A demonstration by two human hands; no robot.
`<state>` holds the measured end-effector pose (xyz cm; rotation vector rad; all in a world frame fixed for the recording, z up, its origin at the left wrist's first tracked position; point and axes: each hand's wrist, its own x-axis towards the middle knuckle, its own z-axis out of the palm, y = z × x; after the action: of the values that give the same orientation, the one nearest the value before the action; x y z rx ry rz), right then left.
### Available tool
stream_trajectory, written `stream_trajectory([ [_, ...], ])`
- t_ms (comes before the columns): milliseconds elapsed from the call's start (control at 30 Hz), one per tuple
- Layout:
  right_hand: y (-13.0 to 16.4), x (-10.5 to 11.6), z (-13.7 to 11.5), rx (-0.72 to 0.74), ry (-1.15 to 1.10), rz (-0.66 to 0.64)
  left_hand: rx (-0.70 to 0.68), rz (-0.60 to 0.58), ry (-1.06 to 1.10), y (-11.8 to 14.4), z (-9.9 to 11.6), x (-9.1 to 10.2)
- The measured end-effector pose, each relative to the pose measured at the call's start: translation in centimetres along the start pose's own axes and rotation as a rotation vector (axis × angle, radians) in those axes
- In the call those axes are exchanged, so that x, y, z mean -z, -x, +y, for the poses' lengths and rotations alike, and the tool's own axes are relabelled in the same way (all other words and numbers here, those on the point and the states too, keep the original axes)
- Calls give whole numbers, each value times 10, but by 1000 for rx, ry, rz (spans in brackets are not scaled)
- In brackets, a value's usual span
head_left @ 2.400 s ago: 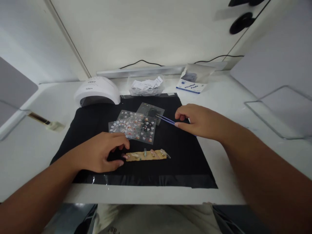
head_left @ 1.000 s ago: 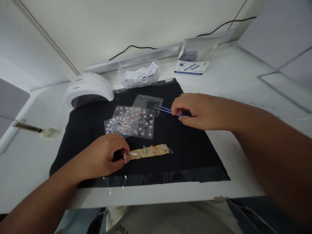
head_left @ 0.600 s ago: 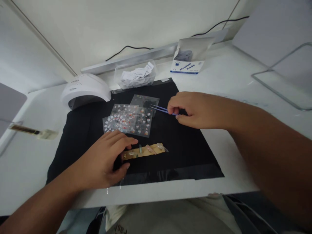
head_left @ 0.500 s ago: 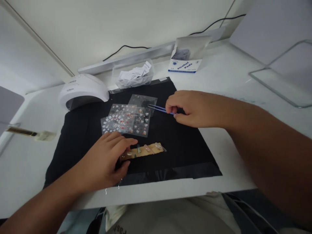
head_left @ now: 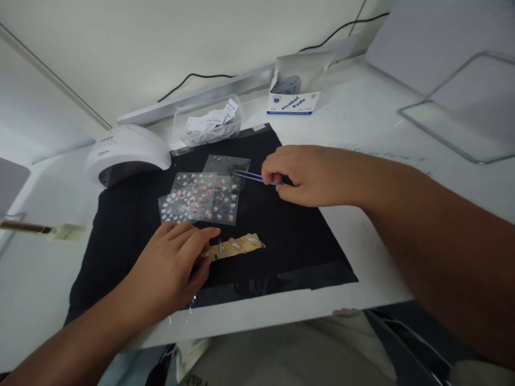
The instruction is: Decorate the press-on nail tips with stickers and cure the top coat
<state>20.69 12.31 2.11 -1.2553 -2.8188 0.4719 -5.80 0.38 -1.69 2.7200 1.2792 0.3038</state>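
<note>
My right hand [head_left: 300, 174] is closed around slim purple tweezers [head_left: 254, 178]. Their tips point left, over the upper clear sticker sheet [head_left: 225, 162]. Several clear sheets with white and orange stickers [head_left: 191, 195] overlap below and left of it. My left hand [head_left: 177, 262] grips the left end of a yellowish strip [head_left: 226, 250] between thumb and fingers, hiding that end. Several false nails lie across the strip, among them a pinkish one [head_left: 235, 244] and a clear one [head_left: 252, 239] at the right end. Both strip and sheets rest on a black mat [head_left: 289, 236].
A white nail lamp [head_left: 129, 150] stands at the back left. Behind the mat are a clear plastic box [head_left: 207, 128] of paper packets and an opened alcohol pads box [head_left: 293, 103]. A brush-like object [head_left: 64, 232] shows at far left, a wire frame [head_left: 442, 134] at right.
The whole view has shifted slightly, so everything sits a little further left. My left thumb has moved closer to the index finger at the strip. The right hand keeps hold of the tweezers.
</note>
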Motion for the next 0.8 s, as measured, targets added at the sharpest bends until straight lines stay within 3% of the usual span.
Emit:
stream_trajectory([
  [500, 3, 1, -3, 13, -15, 25, 125, 31, -254, -1, 19, -4],
  [800, 5, 2, -4, 34, -7, 18, 160, 20, -274, -2, 22, -5],
])
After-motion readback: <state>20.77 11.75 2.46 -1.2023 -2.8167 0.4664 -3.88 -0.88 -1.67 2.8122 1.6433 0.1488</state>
